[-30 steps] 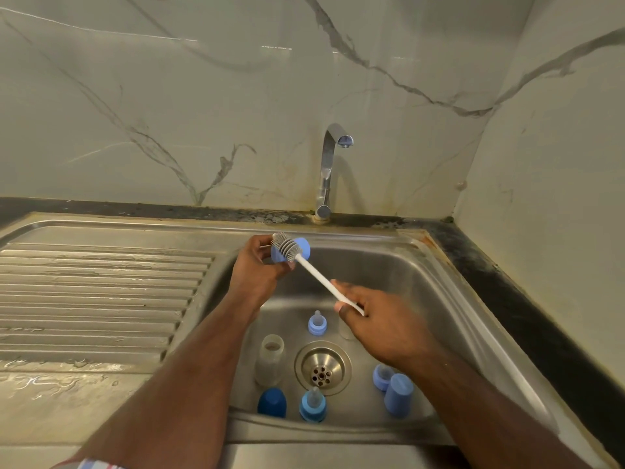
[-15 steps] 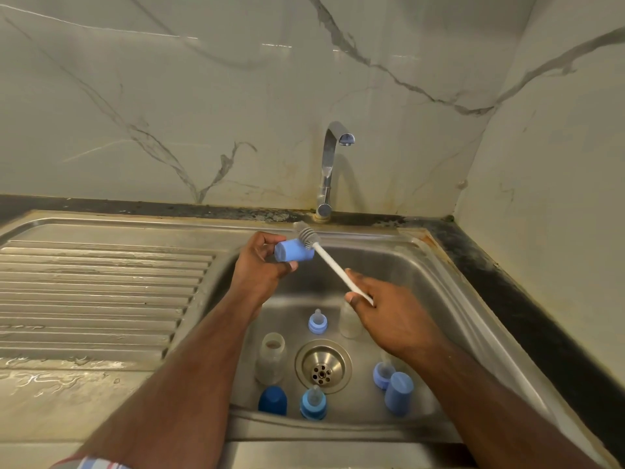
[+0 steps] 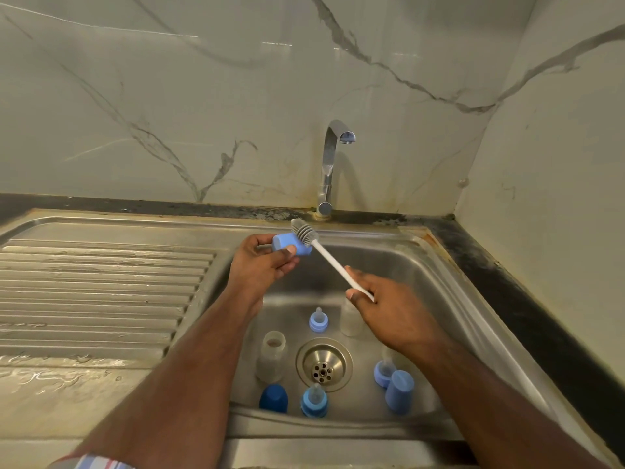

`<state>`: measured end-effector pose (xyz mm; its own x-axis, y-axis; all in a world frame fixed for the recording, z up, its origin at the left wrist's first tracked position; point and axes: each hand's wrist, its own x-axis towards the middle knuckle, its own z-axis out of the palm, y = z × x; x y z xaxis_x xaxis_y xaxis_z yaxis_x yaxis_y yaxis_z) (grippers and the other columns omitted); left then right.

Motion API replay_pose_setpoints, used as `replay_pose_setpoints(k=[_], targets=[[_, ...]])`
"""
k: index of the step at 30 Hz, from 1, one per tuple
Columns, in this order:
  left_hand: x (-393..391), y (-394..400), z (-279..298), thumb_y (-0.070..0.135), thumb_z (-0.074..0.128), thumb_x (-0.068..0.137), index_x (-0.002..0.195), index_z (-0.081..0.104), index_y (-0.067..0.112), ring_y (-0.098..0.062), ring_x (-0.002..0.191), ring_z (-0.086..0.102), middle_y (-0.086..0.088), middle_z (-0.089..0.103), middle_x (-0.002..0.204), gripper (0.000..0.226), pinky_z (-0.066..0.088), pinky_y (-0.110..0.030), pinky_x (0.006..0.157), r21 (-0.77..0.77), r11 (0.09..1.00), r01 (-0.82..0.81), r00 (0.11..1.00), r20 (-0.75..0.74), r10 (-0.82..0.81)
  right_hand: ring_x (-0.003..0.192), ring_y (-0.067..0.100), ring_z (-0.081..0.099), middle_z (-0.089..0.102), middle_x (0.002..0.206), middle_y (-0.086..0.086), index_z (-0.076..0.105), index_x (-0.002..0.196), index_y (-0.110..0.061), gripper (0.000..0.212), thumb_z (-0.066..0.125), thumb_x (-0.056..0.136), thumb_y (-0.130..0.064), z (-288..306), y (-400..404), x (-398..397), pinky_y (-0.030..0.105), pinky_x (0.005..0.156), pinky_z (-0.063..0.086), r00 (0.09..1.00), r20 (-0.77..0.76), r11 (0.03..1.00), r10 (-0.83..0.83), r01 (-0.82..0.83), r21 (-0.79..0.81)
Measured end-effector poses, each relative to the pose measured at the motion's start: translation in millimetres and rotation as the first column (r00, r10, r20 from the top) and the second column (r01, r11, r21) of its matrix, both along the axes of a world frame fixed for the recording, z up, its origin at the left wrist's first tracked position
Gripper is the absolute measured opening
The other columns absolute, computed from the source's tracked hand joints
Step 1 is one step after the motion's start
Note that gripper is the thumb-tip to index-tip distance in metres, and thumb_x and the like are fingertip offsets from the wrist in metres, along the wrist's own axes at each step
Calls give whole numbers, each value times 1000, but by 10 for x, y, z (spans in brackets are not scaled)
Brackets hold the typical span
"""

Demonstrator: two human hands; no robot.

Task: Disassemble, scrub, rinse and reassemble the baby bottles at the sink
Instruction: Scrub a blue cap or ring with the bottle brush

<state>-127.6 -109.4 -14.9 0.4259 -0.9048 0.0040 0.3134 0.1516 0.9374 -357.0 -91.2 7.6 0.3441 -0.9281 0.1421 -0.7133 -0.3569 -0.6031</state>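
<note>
Over the sink's left side my left hand (image 3: 263, 265) holds a light blue bottle cap (image 3: 287, 244) between thumb and fingers. My right hand (image 3: 385, 306) grips the white handle of a bottle brush (image 3: 333, 262); its grey bristle head (image 3: 304, 231) lies against the cap's far side. On the sink floor (image 3: 358, 401) stand a clear bottle (image 3: 272, 355), a second clear bottle (image 3: 350, 319) partly behind my right hand, two blue teat rings (image 3: 318, 321) (image 3: 314, 402), a dark blue cap (image 3: 274, 397), a light blue cap (image 3: 399, 390) and another ring (image 3: 382, 372).
A chrome tap (image 3: 329, 164) rises behind the sink, with no water running. The round drain (image 3: 323, 365) sits mid-floor. A ribbed steel draining board (image 3: 101, 292) extends left, wet near its front. Marble walls close the back and right.
The brush head has slid from in front of the cap up to its far side. My left hand has turned the cap sideways, and both hands have risen slightly.
</note>
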Motion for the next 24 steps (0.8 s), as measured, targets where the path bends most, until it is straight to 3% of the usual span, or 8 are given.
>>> replay_pose_setpoints(k=[5, 9, 13, 18, 21, 24], targets=[[-2, 29, 45, 0, 71, 90, 111, 62, 12, -31, 87, 76, -27, 72, 109, 26, 63, -30, 73, -11, 1000, 4, 997, -81, -5, 84, 2, 59, 63, 129, -16, 42, 148, -43, 47, 50, 102, -44, -27, 85, 19, 5, 65, 42, 998, 10, 998, 57, -57, 3], [1, 62, 74, 4, 71, 92, 109, 60, 3, -27, 82, 76, -26, 70, 110, 21, 62, -26, 70, -14, 1000, 3, 987, -160, -5, 89, 5, 60, 64, 131, -9, 42, 150, -38, 48, 49, 103, -42, -12, -12, -7, 15, 72, 43, 1000, -7, 1000, 0, 0, -7], [8, 57, 93, 17, 72, 94, 111, 58, 2, -25, 81, 77, -21, 72, 108, 26, 62, -26, 68, 6, 1000, 14, 979, -204, -13, 80, 1, 57, 64, 129, -14, 40, 149, -41, 48, 49, 103, -43, -28, 66, 19, 2, 62, 40, 999, -19, 999, 48, -48, -15], [19, 61, 112, 32, 73, 93, 116, 57, 1, -21, 71, 76, -21, 73, 93, 42, 58, -22, 56, 103, 995, 16, 980, -198, 4, 76, 1, 60, 67, 115, -8, 39, 151, -38, 49, 49, 103, -41, -19, -20, -9, 8, 59, 40, 1000, -2, 1000, -20, 20, -10], [5, 70, 119, 39, 71, 93, 110, 63, 1, -17, 64, 74, -14, 74, 75, 43, 56, -20, 50, 158, 987, 40, 985, -173, -12, 77, -1, 59, 66, 122, -13, 40, 150, -41, 48, 50, 102, -42, -13, 57, 2, 4, 59, 40, 999, 2, 999, 33, -33, -10], [16, 81, 129, 44, 70, 93, 105, 66, 4, -13, 59, 70, -10, 74, 70, 42, 55, -19, 48, 210, 976, 48, 982, -191, -7, 78, 1, 60, 66, 125, -13, 40, 150, -41, 48, 49, 103, -42, -10, 72, 29, 2, 60, 39, 997, -38, 998, 60, -61, -15]])
